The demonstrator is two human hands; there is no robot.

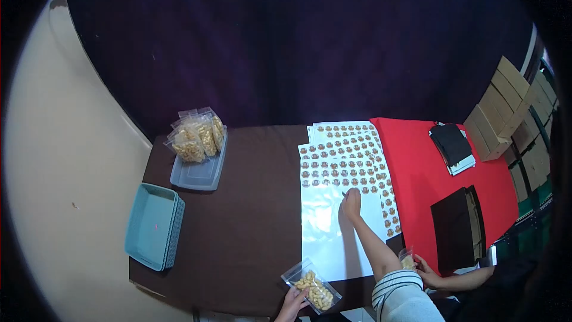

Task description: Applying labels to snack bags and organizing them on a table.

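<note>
My left hand (292, 305) grips a clear zip bag of cashew-like nuts (318, 293) at the table's front edge. Over a large white sheet of round stickers (321, 250), my right hand (352, 203) reaches to the lower end of the sticker rows, fingers pinched together around a small dark item I cannot make out. The lower part of the sheet has no stickers and shines in the light. More sticker sheets (386, 205) lie beneath and beside it.
Filled bags (196, 136) lean in a translucent plastic tray (196, 174); stacked teal baskets (149, 228) stand at left. A co-worker's hand (426, 273) holds another bag near my right forearm. A black box (453, 228) and black pouches (451, 145) lie on red cloth (402, 152); cardboard boxes (496, 112) stand beyond.
</note>
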